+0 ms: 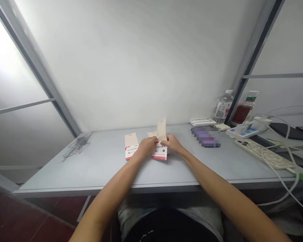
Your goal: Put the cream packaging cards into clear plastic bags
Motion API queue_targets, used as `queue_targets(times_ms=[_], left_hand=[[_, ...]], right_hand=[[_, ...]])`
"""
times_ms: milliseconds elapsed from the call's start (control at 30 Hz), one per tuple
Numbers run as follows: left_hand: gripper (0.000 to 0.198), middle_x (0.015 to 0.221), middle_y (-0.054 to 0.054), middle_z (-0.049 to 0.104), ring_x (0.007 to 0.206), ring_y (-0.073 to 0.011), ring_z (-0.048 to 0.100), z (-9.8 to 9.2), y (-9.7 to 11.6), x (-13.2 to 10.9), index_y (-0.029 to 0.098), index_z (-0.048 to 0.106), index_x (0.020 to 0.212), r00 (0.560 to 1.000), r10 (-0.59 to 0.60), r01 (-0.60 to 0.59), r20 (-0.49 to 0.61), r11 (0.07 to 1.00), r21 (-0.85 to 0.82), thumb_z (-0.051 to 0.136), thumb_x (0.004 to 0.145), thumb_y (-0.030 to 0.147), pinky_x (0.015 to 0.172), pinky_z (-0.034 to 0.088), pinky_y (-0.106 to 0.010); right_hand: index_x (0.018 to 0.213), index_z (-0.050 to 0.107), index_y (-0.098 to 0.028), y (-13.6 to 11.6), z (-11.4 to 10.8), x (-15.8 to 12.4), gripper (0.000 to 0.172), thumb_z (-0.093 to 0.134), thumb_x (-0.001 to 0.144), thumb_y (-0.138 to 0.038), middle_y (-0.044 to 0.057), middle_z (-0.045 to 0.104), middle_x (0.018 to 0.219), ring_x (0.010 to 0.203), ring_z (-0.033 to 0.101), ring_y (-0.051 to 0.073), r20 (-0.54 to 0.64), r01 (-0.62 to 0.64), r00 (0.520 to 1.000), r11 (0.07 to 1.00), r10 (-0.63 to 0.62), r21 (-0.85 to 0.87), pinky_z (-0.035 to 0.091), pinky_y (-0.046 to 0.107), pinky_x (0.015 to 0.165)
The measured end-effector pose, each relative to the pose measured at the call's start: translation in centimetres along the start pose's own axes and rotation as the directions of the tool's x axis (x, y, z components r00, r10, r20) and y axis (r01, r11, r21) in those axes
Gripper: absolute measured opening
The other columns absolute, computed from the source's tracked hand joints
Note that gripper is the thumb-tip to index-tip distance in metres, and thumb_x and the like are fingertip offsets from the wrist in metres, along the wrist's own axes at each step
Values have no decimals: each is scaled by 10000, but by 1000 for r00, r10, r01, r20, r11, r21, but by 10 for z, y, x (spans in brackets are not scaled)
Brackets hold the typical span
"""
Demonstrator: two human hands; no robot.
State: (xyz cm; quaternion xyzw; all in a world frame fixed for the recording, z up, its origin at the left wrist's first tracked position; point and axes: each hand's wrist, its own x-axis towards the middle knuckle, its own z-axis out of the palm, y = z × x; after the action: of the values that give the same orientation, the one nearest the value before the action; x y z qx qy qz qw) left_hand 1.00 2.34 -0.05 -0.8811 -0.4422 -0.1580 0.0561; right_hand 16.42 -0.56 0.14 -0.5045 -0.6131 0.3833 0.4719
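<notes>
Two white-and-cream paper packets with red print lie on the grey table. The left packet stands slightly apart from my hands. My right hand pinches a raised cream flap of the middle packet. My left hand grips the same packet's left side, and its fingers partly hide the print. A cream paper edge shows behind my hands, but I cannot tell which piece it belongs to.
A pixelated purple object and a white box sit to the right. Behind them stand a water bottle and a bottle of red liquid. A power strip and white cables lie further right. Crumpled clear plastic lies left.
</notes>
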Motion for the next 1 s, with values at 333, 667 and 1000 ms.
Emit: queue_targets(times_ms=[333, 667, 1000], left_hand=[[287, 832, -52, 628, 657, -147, 558, -2, 0, 2, 188, 526, 1003, 990, -18, 1, -142, 993, -115, 267, 887, 234, 585, 363, -249], [267, 831, -55, 619, 667, -153, 567, -2, 4, 0, 180, 485, 1027, 996, 89, -89, -7, 996, 15, 336, 819, 108, 594, 401, -254], [244, 828, -65, 623, 676, -162, 580, -3, 8, -1, 161, 500, 981, 994, 93, -95, 50, 995, 36, 360, 794, 90, 594, 405, -258]], right_hand=[[693, 627, -130, -2, 0, 4, 130, 570, 590, -187, 44, 658, 698, 664, 599, 185, -36, -58, 997, 973, 68, 222, 453, 259, 576], [809, 655, -134, -8, 0, 0, 212, 643, 608, -199, 96, 683, 906, 824, 627, 227, -155, -84, 978, 948, 137, 308, 491, 292, 665], [790, 665, -120, 1, 0, 3, 202, 649, 601, -190, 105, 690, 891, 789, 636, 229, -159, -94, 978, 967, 134, 235, 494, 296, 640]])
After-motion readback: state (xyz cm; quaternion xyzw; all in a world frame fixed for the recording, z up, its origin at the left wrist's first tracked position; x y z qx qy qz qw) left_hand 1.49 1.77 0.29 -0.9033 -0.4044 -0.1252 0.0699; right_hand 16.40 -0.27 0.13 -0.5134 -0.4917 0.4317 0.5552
